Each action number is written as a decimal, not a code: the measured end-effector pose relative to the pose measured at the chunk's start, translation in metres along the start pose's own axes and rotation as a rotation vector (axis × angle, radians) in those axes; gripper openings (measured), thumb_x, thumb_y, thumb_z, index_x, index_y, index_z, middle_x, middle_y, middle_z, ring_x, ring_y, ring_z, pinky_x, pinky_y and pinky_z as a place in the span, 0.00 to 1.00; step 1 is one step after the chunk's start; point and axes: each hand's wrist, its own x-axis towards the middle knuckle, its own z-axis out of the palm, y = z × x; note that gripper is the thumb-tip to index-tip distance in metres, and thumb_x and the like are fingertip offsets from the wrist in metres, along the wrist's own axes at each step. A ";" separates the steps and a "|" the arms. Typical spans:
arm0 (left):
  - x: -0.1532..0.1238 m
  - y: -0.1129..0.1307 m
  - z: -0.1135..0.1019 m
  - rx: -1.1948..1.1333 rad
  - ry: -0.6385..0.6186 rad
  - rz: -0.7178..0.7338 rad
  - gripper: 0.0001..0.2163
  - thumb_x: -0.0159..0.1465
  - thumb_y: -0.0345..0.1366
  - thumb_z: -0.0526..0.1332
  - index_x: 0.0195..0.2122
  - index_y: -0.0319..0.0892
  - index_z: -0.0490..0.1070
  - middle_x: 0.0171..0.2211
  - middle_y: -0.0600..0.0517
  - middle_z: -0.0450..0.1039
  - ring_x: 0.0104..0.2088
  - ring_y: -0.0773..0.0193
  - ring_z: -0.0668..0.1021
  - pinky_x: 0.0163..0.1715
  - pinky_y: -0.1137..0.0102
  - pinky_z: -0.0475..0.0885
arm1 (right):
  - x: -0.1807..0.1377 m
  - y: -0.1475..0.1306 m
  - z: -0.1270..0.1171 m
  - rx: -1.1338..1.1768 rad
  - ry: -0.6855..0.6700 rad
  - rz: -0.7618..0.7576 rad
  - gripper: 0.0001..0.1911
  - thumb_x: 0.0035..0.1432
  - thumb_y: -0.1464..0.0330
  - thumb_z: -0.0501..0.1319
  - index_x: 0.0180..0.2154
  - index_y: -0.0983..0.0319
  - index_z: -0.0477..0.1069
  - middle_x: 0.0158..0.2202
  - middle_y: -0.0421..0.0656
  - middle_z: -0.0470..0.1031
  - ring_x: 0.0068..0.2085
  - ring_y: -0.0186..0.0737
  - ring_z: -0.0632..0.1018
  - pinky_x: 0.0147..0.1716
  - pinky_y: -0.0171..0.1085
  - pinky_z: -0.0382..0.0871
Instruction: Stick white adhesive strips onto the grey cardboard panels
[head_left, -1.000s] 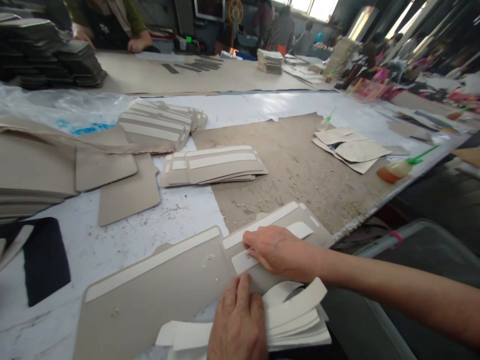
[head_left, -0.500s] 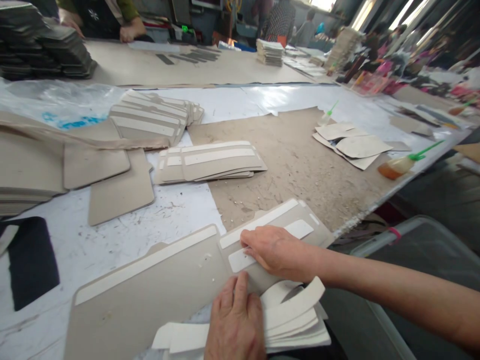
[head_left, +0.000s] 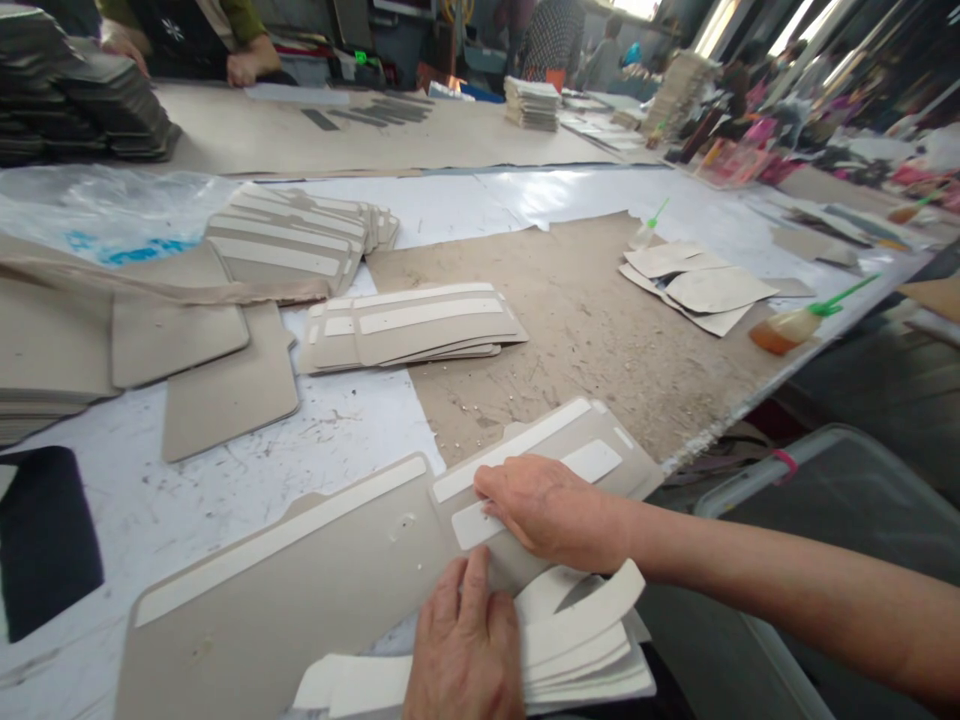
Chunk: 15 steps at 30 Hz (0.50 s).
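Note:
A long grey-beige board (head_left: pixel 300 580) in two joined panels lies at an angle before me, with a white strip (head_left: pixel 285 535) along its far edge. On its right panel a second white strip (head_left: pixel 596 460) runs under my right hand (head_left: pixel 551 505). That hand is closed, its curled fingers pressed down on this strip; whatever is inside them is hidden. My left hand (head_left: pixel 466 640) lies with fingers stretched out over a loose pile of white strips (head_left: pixel 581 650) at the near edge. Its fingertips reach the board's lower edge.
Beyond the board is a pile of similar boards (head_left: pixel 420 325), with more stacked boards (head_left: pixel 285 235) behind. At right are white pieces (head_left: pixel 705 280) and a glue bottle (head_left: pixel 787 330) with a green nozzle. A clear plastic bin (head_left: pixel 832 520) stands below the table edge. Across the table is another person.
The whole view has shifted slightly, so things sit a little further left. Both hands keep nearly the same place on the board and strips.

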 end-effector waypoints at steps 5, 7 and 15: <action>0.000 0.000 -0.001 0.028 -0.025 0.009 0.13 0.54 0.19 0.49 0.32 0.41 0.66 0.47 0.47 0.65 0.47 0.55 0.68 0.40 0.65 0.71 | 0.000 0.001 0.001 -0.008 0.016 -0.012 0.06 0.59 0.70 0.52 0.37 0.63 0.64 0.31 0.46 0.73 0.31 0.39 0.71 0.29 0.35 0.59; 0.001 0.002 -0.002 0.043 -0.037 0.001 0.13 0.53 0.19 0.50 0.31 0.42 0.66 0.47 0.47 0.66 0.46 0.55 0.68 0.40 0.65 0.71 | 0.000 0.001 0.002 -0.003 0.021 -0.021 0.05 0.58 0.70 0.52 0.37 0.64 0.64 0.31 0.46 0.73 0.31 0.39 0.71 0.30 0.36 0.59; 0.013 -0.001 -0.008 0.001 -0.126 0.037 0.05 0.51 0.22 0.56 0.26 0.38 0.67 0.53 0.38 0.66 0.45 0.48 0.72 0.43 0.61 0.71 | 0.001 0.002 0.003 0.001 0.008 -0.024 0.06 0.54 0.74 0.54 0.36 0.64 0.64 0.31 0.45 0.74 0.31 0.39 0.72 0.30 0.36 0.59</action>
